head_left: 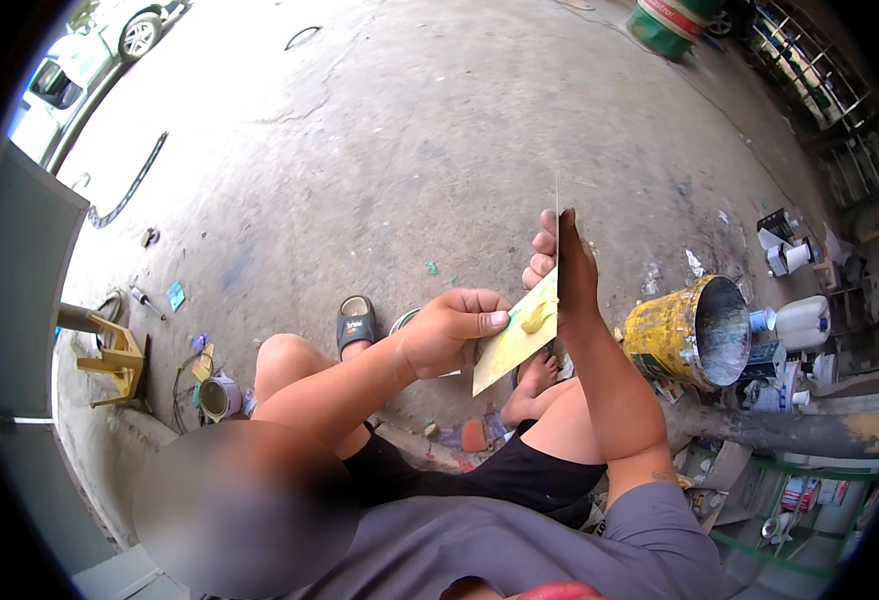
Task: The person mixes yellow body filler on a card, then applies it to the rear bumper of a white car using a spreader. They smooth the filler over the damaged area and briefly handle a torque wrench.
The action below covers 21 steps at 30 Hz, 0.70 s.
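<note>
My left hand (457, 330) grips the near left edge of a flat pale-yellow board (505, 355), thumb on top. A blob of yellow paste (538, 315) sits on the board. My right hand (575, 265) holds a thin, upright blade (558, 190), seen edge-on, with fingers along its left side and the thumb side to the right. The blade stands at the board's right edge; whether they touch is hard to tell. My bare right foot (532, 390) is partly visible below the board, and a black slide sandal (358, 318) lies beyond my left forearm.
A paint-stained yellow bucket (660, 330) lies tipped at the right beside plastic jugs (802, 325). A yellow step stool (110, 365), a can (220, 398) and a screwdriver (148, 303) are on the left. A green drum (665, 30) and a parked car (80, 60) are farther off.
</note>
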### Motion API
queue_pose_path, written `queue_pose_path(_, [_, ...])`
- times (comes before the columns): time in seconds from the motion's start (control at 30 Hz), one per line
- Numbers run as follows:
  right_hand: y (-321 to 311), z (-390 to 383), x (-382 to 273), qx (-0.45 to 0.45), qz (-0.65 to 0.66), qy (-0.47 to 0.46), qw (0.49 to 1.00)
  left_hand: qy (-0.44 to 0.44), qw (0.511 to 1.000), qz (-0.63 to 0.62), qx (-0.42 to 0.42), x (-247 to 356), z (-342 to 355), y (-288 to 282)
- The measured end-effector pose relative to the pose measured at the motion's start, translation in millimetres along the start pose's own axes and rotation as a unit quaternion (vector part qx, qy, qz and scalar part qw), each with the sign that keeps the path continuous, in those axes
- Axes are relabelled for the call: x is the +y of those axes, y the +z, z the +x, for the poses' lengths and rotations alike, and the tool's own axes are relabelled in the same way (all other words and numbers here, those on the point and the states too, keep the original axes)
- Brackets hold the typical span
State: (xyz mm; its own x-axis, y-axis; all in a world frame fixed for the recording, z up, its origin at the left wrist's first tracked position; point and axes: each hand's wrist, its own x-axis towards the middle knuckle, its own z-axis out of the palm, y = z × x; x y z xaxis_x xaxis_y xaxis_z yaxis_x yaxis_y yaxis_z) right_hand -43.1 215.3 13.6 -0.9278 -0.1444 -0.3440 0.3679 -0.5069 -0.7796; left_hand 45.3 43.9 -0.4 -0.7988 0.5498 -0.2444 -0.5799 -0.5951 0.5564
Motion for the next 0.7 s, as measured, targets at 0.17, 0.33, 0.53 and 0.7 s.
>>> queue_pose_path(0.17, [-1.0,-8.0,15.2,-0.178,-0.116,-0.061,0.975,0.121,0.989,-0.083,-0.015,34.3,0.8,-17.8])
queue_pose_path(0.33, [1.9,-6.1,19.1,-0.167,-0.095,-0.13,0.973,0.18,0.976,-0.11,-0.046,42.0,1.7,-22.2])
queue_pose_path(0.53, [6.1,1.0,36.3,-0.035,-0.182,-0.233,0.955,0.076,0.984,-0.158,-0.027,4.2,9.3,-22.6])
queue_pose_path(0.7, [18.0,-16.9,39.5,-0.078,-0.273,-0.248,0.926,0.201,0.884,0.385,0.171,-9.7,14.1,-30.0])
